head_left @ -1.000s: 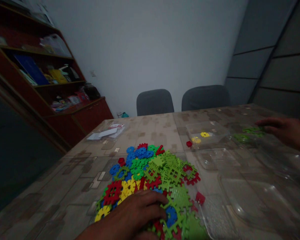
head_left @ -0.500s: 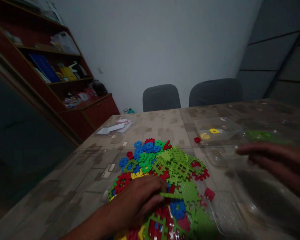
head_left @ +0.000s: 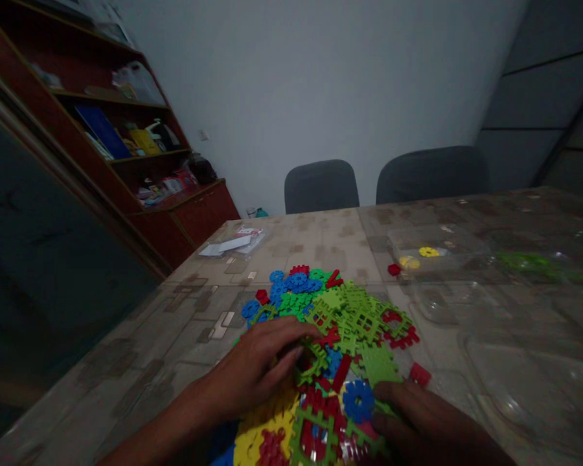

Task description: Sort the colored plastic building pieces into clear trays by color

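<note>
A heap of flat plastic interlocking pieces [head_left: 330, 323] in green, red, blue and yellow lies on the table [head_left: 150, 375]. My left hand [head_left: 260, 366] rests on the heap's left side with its fingers curled round a green lattice piece [head_left: 315, 362]. Low at the right, my right hand [head_left: 422, 421] lies on the heap's near edge. Its fingers press down beside a blue gear piece [head_left: 358, 400]; whether they hold anything is hidden.
Several clear plastic trays [head_left: 515, 362] stand on the table's right half. One tray [head_left: 432, 246] holds yellow pieces and another [head_left: 529, 262] green ones. A plastic bag with papers [head_left: 233, 243] lies far left. Two grey chairs [head_left: 320, 184] stand behind the table, a wooden shelf unit [head_left: 126, 142] at the left.
My right hand has come from the green tray at the far right down onto the heap's near edge. My left hand has shifted up the heap and closed on a green piece.
</note>
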The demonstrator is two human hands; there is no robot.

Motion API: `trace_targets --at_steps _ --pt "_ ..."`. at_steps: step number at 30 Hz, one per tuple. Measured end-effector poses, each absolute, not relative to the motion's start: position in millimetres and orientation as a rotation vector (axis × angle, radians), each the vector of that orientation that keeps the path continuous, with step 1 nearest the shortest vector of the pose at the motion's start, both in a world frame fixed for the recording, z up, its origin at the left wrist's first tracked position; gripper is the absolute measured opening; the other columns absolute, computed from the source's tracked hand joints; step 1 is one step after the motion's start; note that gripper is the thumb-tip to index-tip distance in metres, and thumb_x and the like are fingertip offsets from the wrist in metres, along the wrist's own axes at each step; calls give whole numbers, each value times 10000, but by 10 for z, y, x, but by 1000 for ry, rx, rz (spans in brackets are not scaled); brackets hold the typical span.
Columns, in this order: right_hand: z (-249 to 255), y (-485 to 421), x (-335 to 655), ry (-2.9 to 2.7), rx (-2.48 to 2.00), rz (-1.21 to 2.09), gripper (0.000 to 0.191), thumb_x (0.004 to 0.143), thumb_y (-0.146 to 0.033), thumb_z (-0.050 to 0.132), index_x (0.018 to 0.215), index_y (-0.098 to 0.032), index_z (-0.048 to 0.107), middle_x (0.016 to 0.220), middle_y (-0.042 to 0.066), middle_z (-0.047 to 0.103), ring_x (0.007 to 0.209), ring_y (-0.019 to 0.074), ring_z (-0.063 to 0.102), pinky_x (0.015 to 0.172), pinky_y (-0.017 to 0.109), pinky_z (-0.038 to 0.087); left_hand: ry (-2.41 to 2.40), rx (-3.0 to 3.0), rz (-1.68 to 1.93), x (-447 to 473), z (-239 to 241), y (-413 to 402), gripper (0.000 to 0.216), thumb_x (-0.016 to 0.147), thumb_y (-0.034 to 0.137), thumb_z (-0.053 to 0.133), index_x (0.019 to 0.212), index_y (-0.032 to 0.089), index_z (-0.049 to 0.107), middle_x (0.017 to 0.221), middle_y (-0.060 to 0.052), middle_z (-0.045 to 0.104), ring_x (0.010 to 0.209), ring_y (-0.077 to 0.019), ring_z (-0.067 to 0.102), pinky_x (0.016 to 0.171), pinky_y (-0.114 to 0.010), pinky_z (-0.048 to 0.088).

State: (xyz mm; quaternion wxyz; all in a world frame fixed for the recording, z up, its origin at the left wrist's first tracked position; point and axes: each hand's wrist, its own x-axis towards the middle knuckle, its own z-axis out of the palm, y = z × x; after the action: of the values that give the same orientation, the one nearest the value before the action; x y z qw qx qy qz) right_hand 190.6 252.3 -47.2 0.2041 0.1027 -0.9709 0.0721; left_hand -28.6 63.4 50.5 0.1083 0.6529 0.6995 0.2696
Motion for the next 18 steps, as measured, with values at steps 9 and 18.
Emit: trace_targets --at_steps 9,18 --pt "-310 2506 1870 -2587 212 309 171 913 -123 526 991 -231 632 1098 55 703 847 207 678 697 311 557 1944 1894 505 -181 628 612 171 983 122 480 1081 221 578 1142 -68 598 998 -198 596 861 -319 510" --pt "-281 2488 1778 -2581 248 364 192 902 -96 491 912 -243 615 769 -12 651 670 162 619 603 264 487 1905 1916 456 -117 607 571 408 771 370 830 1087 244 605 1512 -89 435 1328 -337 472 1032 -466 464"
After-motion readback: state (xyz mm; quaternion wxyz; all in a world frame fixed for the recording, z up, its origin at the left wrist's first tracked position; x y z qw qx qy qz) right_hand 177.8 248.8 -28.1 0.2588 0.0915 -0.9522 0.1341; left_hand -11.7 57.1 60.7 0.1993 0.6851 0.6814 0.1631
